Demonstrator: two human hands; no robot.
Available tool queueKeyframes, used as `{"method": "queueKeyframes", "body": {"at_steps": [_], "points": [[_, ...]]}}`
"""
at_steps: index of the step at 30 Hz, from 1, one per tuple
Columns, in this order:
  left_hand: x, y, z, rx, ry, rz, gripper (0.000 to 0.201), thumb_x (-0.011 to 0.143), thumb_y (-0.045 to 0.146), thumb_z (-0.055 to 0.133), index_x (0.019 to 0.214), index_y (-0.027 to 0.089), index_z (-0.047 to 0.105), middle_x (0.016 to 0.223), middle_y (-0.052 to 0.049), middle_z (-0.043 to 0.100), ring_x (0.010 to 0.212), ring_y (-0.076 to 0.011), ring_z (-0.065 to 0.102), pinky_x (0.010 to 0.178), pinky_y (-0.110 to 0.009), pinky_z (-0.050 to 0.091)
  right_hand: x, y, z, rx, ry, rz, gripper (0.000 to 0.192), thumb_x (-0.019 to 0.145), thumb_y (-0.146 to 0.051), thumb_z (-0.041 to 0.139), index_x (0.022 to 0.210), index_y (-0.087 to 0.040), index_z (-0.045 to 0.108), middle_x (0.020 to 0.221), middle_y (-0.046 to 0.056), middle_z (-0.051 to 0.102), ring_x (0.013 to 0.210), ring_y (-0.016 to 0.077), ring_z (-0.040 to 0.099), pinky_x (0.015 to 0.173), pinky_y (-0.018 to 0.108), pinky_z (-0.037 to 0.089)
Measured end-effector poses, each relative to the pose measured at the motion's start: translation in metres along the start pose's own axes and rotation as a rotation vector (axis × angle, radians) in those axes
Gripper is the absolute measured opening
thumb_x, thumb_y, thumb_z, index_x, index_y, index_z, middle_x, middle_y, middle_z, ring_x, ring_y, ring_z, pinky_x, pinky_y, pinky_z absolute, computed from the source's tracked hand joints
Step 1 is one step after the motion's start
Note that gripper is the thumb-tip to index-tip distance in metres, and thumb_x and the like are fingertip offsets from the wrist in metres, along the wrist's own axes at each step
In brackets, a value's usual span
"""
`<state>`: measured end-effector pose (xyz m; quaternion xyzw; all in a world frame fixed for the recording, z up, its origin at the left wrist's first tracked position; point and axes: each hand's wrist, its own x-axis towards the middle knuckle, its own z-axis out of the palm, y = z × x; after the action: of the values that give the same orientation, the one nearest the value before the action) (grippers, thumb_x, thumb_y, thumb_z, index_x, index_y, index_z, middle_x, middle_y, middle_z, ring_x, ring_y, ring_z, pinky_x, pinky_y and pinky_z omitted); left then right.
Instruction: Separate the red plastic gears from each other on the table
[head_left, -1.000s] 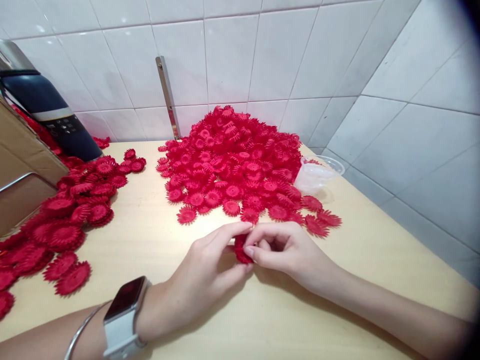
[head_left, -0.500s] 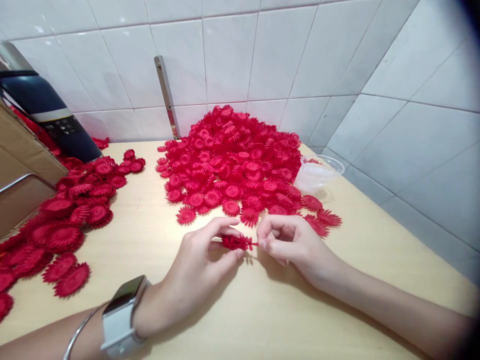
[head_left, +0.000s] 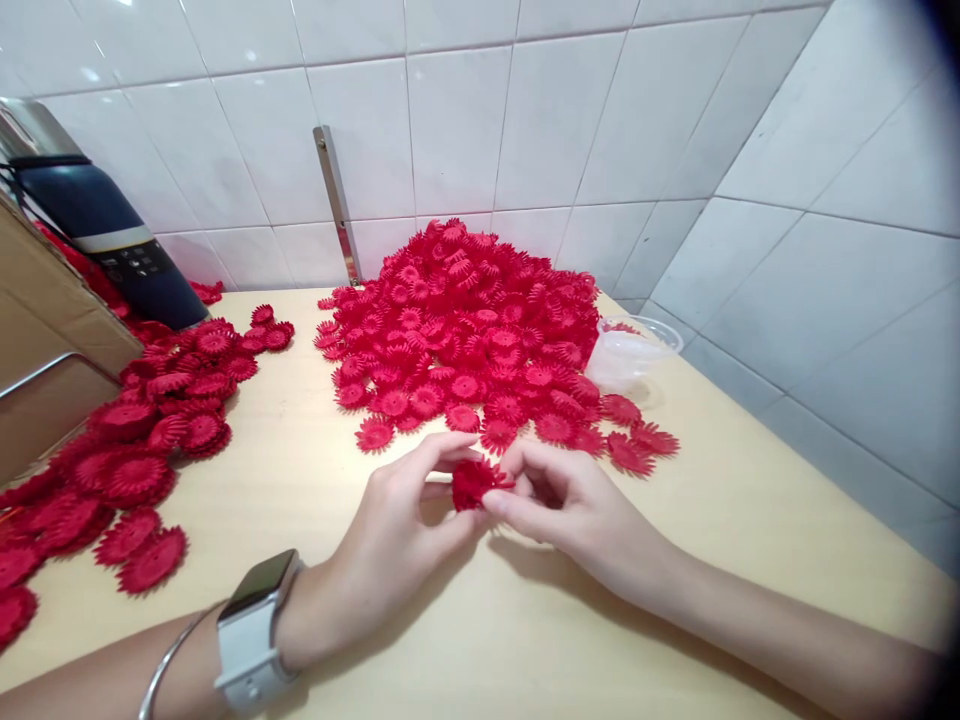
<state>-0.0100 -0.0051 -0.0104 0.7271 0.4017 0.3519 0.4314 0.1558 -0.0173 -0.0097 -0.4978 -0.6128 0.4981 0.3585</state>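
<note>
In the head view, your left hand (head_left: 397, 525) holds one red fringed piece (head_left: 474, 485) between its thumb and its fingers. Your right hand (head_left: 574, 500) comes to the same piece from the other side, and its thumb and bent forefinger pinch at the fringed edge. So the piece is between your two hands, a little above the tabletop (head_left: 420, 660); how firmly each hand presses, I cannot tell.

On your left wrist there is a watch (head_left: 259, 585) with a pale strap, and behind it a thin metal bracelet (head_left: 161, 670).

Just beyond your fingers rises a large heap of red pieces (head_left: 465, 320), of similar form. A few flat pieces (head_left: 641, 445) lie beyond your right hand, at the near edge of this heap. Farther behind them, a clear plastic cup (head_left: 630, 350) stands beside the heap.

To the left of your left hand spreads a second group of red pieces (head_left: 135, 475), near a cardboard box (head_left: 52, 330). Behind the box, a dark blue bottle (head_left: 112, 220) is seen tilted. Farthest from your hands, a metal strip (head_left: 335, 200) is against the tiled wall (head_left: 465, 120).
</note>
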Motion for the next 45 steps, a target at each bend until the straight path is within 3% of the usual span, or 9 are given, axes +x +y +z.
{"method": "queueKeyframes", "body": {"at_steps": [9,15,19,29,39,43,45], "points": [[0.0,0.008,0.0,-0.064,-0.125,0.051,0.035,0.072,0.015,0.06,0.105,0.021,0.051,0.104,-0.001,0.058,0.09,-0.0117,0.059,0.08,-0.019,0.05,0.001,0.002,-0.001,0.064,-0.056,-0.052,0.018,0.081,-0.021,0.043,0.063,-0.018,0.041,0.061,-0.003,0.047,0.058,0.0102,0.044,0.054,0.021,0.034],[-0.001,0.008,-0.002,-0.038,-0.104,0.069,0.021,0.074,0.01,0.054,0.092,0.019,0.06,0.095,-0.001,0.061,0.088,-0.012,0.058,0.077,-0.02,0.049,0.002,0.005,-0.002,0.004,-0.1,-0.077,0.016,0.075,-0.011,0.042,0.061,-0.018,0.039,0.06,-0.004,0.046,0.056,0.0093,0.043,0.05,0.02,0.033],[0.001,0.005,-0.002,-0.178,-0.102,-0.004,0.027,0.071,0.001,0.049,0.086,0.018,0.063,0.09,-0.001,0.063,0.084,-0.0132,0.06,0.075,-0.022,0.049,0.001,0.005,-0.003,-0.003,-0.14,-0.071,0.015,0.073,-0.008,0.039,0.062,-0.018,0.041,0.061,-0.003,0.05,0.057,0.0103,0.048,0.053,0.02,0.038],[0.008,0.008,0.0,-0.527,-0.073,-0.284,0.02,0.066,0.002,0.05,0.073,0.016,0.064,0.064,0.001,0.065,0.06,-0.0127,0.061,0.06,-0.025,0.049,0.001,0.0,-0.006,0.04,-0.234,-0.075,0.018,0.073,-0.005,0.037,0.069,-0.017,0.05,0.067,0.001,0.057,0.064,0.0124,0.054,0.061,0.024,0.044],[0.01,0.01,-0.001,-0.624,-0.117,-0.39,0.015,0.066,0.004,0.051,0.069,0.014,0.062,0.06,0.001,0.064,0.06,-0.012,0.061,0.067,-0.027,0.049,0.001,0.0,-0.008,0.095,-0.235,-0.049,0.02,0.069,-0.006,0.039,0.059,-0.016,0.053,0.064,0.002,0.06,0.062,0.0125,0.055,0.057,0.023,0.044],[0.011,0.007,-0.003,-0.611,-0.046,-0.431,0.017,0.065,0.002,0.053,0.072,0.014,0.062,0.065,0.0,0.065,0.063,-0.0111,0.061,0.066,-0.024,0.048,0.0,0.001,-0.01,0.156,-0.246,-0.08,0.022,0.063,-0.006,0.037,0.057,-0.015,0.055,0.063,0.003,0.06,0.06,0.0132,0.055,0.056,0.024,0.044],[0.012,0.005,-0.004,-0.59,0.002,-0.456,0.017,0.065,0.003,0.055,0.076,0.014,0.062,0.067,0.0,0.065,0.065,-0.0111,0.061,0.067,-0.024,0.048,0.001,0.003,-0.01,0.168,-0.165,-0.085,0.02,0.065,-0.008,0.038,0.06,-0.015,0.056,0.063,0.003,0.059,0.059,0.0134,0.054,0.057,0.026,0.043]]}}
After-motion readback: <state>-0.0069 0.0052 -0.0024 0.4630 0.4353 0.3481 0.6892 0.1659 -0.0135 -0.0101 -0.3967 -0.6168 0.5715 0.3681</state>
